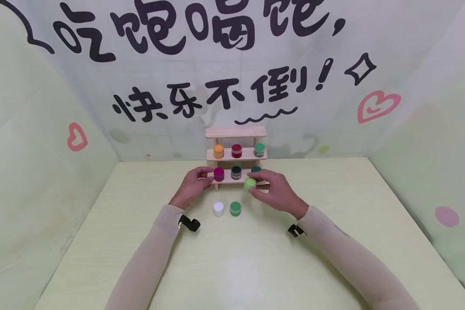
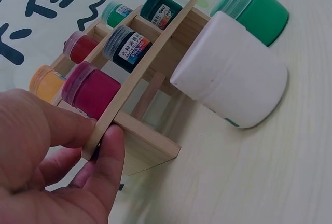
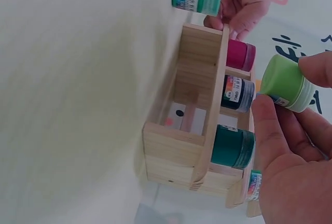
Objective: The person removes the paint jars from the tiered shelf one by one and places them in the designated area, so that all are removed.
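Note:
My left hand (image 1: 195, 186) pinches the left end of the lower step of a small tiered wooden display rack (image 1: 236, 132), thumb and fingers around the board in the left wrist view. A light green paint jar (image 1: 250, 184) is held by my right hand (image 1: 275, 189) in front of the rack's lower right. On the lower step stand a magenta jar (image 1: 218, 174), a black jar (image 1: 236, 172) and a dark teal jar (image 3: 231, 146), partly behind my right hand in the head view. The middle step carries an orange jar (image 1: 218, 151), a red jar (image 1: 237, 150) and a green jar (image 1: 259, 150).
A white jar (image 1: 218, 209) and another green jar (image 1: 235, 209) stand on the pale wooden table (image 1: 232, 267) in front of the rack, between the forearms. A printed cloth backdrop (image 1: 314, 129) hangs close behind the rack, with cloth sides left and right.

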A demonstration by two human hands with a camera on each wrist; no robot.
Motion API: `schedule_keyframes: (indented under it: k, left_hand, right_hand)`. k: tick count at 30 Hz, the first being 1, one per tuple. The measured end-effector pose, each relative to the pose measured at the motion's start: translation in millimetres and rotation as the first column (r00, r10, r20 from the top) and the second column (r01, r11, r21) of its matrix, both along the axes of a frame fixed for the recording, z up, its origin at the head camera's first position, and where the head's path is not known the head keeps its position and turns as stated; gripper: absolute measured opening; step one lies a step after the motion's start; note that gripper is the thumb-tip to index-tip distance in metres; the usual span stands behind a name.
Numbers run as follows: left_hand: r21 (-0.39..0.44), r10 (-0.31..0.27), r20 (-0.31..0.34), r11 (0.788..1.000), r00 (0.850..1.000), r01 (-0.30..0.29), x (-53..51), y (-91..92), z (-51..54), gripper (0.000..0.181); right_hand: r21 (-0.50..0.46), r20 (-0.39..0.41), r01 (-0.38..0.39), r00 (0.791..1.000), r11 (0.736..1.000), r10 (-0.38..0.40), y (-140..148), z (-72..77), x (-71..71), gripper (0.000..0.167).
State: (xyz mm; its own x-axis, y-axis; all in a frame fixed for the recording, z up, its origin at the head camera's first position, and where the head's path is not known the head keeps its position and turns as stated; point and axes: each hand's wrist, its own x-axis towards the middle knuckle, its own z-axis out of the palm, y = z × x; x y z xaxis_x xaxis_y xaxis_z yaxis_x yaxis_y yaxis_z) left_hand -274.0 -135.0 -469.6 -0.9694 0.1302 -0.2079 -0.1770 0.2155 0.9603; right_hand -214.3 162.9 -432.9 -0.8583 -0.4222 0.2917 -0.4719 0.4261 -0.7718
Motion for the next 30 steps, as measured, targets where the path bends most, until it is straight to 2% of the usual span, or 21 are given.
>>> schedule_keyframes:
  k: [12,20,24,30]
  left_hand:
    - [0.033,-0.017,0.0,0.999,1.0,0.017,-2.3,1.3,1.9,0.038]
    - [0.028,-0.009,0.006,1.0,1.0,0.008,-0.2,-1.6,2.2,0.038]
    - [0.027,-0.008,0.005,1.0,1.0,0.008,-0.4,-1.9,1.2,0.038]
    - [0.027,0.001,0.005,1.0,1.0,-0.001,-1.6,-1.5,-0.1,0.038]
  right_hand:
    - [0.005,0.073,-0.042,0.996,0.999,0.042,14.6,-22.8,10.2,0.039]
    - [0.096,0.186,-0.106,0.979,0.99,0.087,18.7,-22.0,13.3,0.034]
    - [0.127,0.2,-0.136,0.974,0.982,0.109,19.9,-22.7,12.3,0.034]
    - [0.19,0.242,-0.138,0.966,0.972,0.089,18.9,-25.5,9.5,0.035]
